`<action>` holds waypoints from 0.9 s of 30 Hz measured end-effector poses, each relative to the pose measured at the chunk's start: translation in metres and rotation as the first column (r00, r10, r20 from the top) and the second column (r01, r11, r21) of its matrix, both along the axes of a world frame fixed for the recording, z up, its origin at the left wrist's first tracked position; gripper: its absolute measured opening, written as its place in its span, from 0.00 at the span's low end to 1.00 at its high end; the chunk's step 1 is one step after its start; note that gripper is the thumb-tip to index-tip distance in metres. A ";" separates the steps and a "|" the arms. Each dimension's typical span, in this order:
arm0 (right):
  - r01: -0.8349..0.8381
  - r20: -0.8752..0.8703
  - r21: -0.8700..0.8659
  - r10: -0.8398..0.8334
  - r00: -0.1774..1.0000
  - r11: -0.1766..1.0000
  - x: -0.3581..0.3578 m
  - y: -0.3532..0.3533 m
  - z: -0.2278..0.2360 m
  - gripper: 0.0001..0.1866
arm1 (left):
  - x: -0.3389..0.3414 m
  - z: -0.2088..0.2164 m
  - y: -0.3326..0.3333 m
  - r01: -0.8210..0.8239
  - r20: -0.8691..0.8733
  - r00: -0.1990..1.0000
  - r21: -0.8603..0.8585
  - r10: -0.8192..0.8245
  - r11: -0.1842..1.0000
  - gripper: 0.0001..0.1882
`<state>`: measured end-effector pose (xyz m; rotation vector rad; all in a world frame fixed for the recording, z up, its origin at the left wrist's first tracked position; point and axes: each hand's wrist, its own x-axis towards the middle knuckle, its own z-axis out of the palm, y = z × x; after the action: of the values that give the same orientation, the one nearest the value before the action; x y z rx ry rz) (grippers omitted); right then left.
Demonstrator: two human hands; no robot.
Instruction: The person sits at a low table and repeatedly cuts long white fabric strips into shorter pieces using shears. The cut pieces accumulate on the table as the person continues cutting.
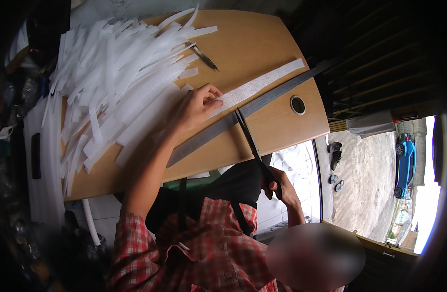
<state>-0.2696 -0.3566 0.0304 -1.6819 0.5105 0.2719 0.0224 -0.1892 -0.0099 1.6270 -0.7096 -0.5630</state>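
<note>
My left hand point(202, 103) rests over the table with its fingers curled and pinching a strip of white foam sheet point(262, 83). The strip runs away to the far right, its far end lying near the table's edge. Along its near side lies a long grey metal ruler point(277, 92). My right hand point(282, 189) is below the table's near edge, closed round the handles of dark scissors point(250, 138). Their long blades point up over the table, the tips by the ruler's near edge. Whether the blades are slightly apart, I cannot tell.
A big heap of cut white foam strips point(111, 68) covers the left of the wooden table point(252, 36). A utility knife point(204, 57) lies beside it. At the right is a round cable hole point(297, 105). Footwear point(335, 158) stands by the doorway.
</note>
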 end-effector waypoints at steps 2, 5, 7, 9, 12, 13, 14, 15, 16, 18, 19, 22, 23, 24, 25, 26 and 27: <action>-0.028 0.012 -0.010 0.029 1.000 1.000 0.005 0.000 -0.004 0.50 | 0.000 -0.004 0.000 -0.006 0.026 1.000 -0.030 0.007 1.000 0.11; -0.045 0.030 -0.013 0.045 0.999 0.999 0.018 0.003 -0.006 0.50 | -0.002 -0.001 0.000 0.012 0.083 0.996 0.028 -0.014 1.000 0.08; -0.039 0.030 -0.010 0.039 0.999 0.999 0.024 0.005 -0.008 0.50 | -0.007 0.004 0.000 0.009 0.068 0.998 0.016 -0.010 1.000 0.08; -0.041 0.041 -0.023 0.042 0.998 0.999 0.025 0.002 -0.015 0.49 | -0.008 0.006 0.000 0.010 0.060 0.998 0.005 -0.010 1.000 0.08; -0.028 0.050 -0.041 0.030 0.998 0.999 0.027 0.002 -0.020 0.47 | -0.006 0.001 -0.001 0.008 0.076 0.997 -0.017 -0.006 1.000 0.08; -0.020 0.053 -0.044 0.022 0.998 0.999 0.028 0.003 -0.021 0.46 | -0.005 0.000 -0.001 0.000 0.093 0.996 -0.026 0.003 1.000 0.07; -0.012 0.057 -0.032 0.013 0.998 0.999 0.030 0.005 -0.020 0.45 | -0.005 -0.001 -0.001 -0.008 0.109 0.994 -0.035 0.012 0.999 0.07; -0.003 0.060 -0.020 0.004 0.998 1.000 0.031 0.007 -0.017 0.44 | -0.007 -0.001 -0.001 -0.037 0.095 0.995 -0.019 0.039 0.999 0.07; 0.008 0.065 -0.009 -0.007 0.998 1.000 0.032 0.008 -0.016 0.44 | -0.010 0.006 -0.001 -0.064 0.083 0.994 -0.004 0.064 0.998 0.07; 0.019 0.078 -0.001 -0.019 0.997 1.000 0.031 0.007 -0.018 0.43 | -0.011 0.008 -0.001 -0.064 0.056 0.997 0.023 0.062 0.998 0.07; 0.024 0.087 0.005 -0.024 0.996 1.000 0.031 0.007 -0.019 0.43 | -0.009 0.008 -0.001 -0.039 0.041 0.998 0.037 0.037 0.999 0.07; 0.016 0.100 0.010 -0.017 0.995 1.000 0.029 0.004 -0.023 0.43 | -0.004 0.002 -0.001 0.028 0.021 0.999 -0.032 -0.028 0.999 0.07; 0.011 0.100 0.016 -0.012 0.995 1.000 0.030 0.004 -0.023 0.42 | -0.003 -0.001 -0.001 0.049 0.019 0.999 -0.074 -0.048 0.996 0.07; 0.006 0.100 0.022 -0.008 0.995 1.000 0.031 0.004 -0.021 0.42 | -0.001 -0.004 0.000 0.062 0.029 0.998 -0.059 -0.061 0.996 0.07; 0.001 0.101 0.027 -0.004 0.995 1.000 0.032 0.003 -0.021 0.42 | 0.001 -0.004 0.000 0.075 0.040 0.996 -0.044 -0.074 0.996 0.06; 0.005 0.090 0.034 -0.008 0.996 0.999 0.031 0.003 -0.021 0.41 | 0.002 -0.005 0.000 0.088 0.051 0.995 -0.029 -0.086 0.996 0.06; 0.010 0.080 0.040 -0.013 0.997 0.999 0.030 0.002 -0.021 0.41 | 0.002 -0.005 0.000 0.096 0.034 0.995 -0.015 -0.095 0.995 0.06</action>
<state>-0.2392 -0.3542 0.0091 -1.6445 0.4521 0.2043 0.0240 -0.1894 -0.0152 1.5964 -0.8183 -0.5986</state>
